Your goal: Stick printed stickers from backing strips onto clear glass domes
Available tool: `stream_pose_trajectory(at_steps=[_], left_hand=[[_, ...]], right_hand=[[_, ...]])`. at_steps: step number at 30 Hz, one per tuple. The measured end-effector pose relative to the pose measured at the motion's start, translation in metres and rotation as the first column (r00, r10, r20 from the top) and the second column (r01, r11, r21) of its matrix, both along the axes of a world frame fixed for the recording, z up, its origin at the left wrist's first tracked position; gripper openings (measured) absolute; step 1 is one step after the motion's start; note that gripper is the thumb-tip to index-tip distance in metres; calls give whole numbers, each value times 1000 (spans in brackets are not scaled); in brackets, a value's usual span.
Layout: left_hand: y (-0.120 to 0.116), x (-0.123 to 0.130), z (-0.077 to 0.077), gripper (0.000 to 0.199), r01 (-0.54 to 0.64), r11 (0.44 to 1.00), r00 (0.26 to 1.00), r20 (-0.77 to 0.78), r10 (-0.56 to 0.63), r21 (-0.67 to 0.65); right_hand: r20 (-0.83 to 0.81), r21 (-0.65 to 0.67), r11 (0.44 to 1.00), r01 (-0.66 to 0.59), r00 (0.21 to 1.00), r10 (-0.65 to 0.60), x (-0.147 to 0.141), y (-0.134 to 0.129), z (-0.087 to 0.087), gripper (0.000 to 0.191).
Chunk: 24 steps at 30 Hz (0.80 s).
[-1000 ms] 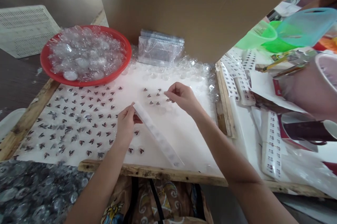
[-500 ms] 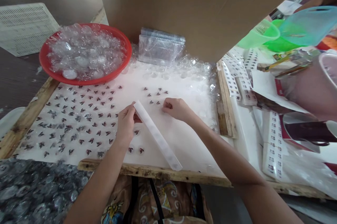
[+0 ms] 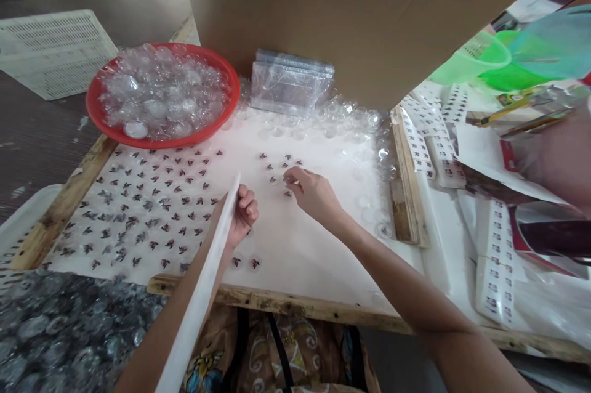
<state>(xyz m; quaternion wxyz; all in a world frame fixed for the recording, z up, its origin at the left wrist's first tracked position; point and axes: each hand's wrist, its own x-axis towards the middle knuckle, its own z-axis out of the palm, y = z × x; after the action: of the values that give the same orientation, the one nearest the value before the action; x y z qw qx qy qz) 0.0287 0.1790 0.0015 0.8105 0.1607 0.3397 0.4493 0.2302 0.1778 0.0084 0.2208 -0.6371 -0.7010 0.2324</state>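
A long white strip [image 3: 203, 294] stands almost edge-on in my left hand [image 3: 240, 214], whose fingers curl beside its upper end. The strip runs down over my left forearm. To the right, my right hand [image 3: 316, 196] is low over the white work surface [image 3: 305, 251], thumb and fingertips pinched together. Whatever may be between those fingertips is too small to make out. Around them lies a small cluster of dark printed stickers [image 3: 271, 167], apparently on clear round pieces. Many more printed clear discs [image 3: 176, 216] cover the surface on the left.
A red basin [image 3: 161, 141] heaped with clear plastic domes stands back left. Clear plastic boxes [image 3: 292, 86] lean against a cardboard sheet [image 3: 300, 5]. Wooden slats [image 3: 277, 302] edge the surface. At right lie sticker sheets [image 3: 496, 257] and a dark mug [image 3: 549, 230].
My left hand has turned, swinging the strip from slanting down-right to down-left over my forearm. One more dark sticker shows below my right fingertips. The view has shifted slightly left.
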Motion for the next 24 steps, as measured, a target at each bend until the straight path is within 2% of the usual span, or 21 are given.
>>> stream_pose_trajectory(at_steps=[2,4,6,7,8,9,10,12,14,16,18,21,24], left_hand=[[-1,0,-2,31,57,998,997,43,-56,-23],[-2,2,-4,28,119,991,992,55,-115,-68],[-2,5,-5,27,136,983,991,18,-135,-121],[-2,6,-5,28,140,980,990,-9,-143,-141],[-3,8,-6,30,149,977,987,-33,-156,-153],[-3,9,-7,32,163,975,983,-58,-173,-152],[-3,10,-7,31,185,973,976,-85,-198,-140],[-4,13,-6,27,223,970,956,-175,-238,-99],[-5,14,-3,24,182,983,932,-316,-179,-22],[-5,15,1,27,100,991,907,-417,-54,88],[-6,14,4,31,42,980,905,-422,44,193],[-6,13,4,31,44,962,919,-388,67,269],[-7,13,0,30,31,955,868,-481,121,297]], right_hand=[[-91,147,979,-140,984,155,-8,-2,15,29],[-118,283,903,-325,922,369,-19,-2,30,33],[-106,355,808,-470,839,534,-32,0,38,25],[-116,372,778,-506,807,579,-37,2,39,20],[-147,374,771,-515,788,597,-42,3,38,18],[-201,364,791,-492,787,583,-44,4,37,18],[-273,335,835,-437,803,530,-46,6,35,18],[-429,207,941,-267,840,333,-44,7,31,14],[-538,36,993,-117,835,117,-38,7,28,10],[-592,-93,994,-59,806,-8,-32,6,25,12],[-605,-160,986,-35,793,-70,-28,3,21,14],[-553,-185,983,17,825,-118,-25,-3,18,15],[-537,-222,975,29,831,-147,-26,-7,19,17]])
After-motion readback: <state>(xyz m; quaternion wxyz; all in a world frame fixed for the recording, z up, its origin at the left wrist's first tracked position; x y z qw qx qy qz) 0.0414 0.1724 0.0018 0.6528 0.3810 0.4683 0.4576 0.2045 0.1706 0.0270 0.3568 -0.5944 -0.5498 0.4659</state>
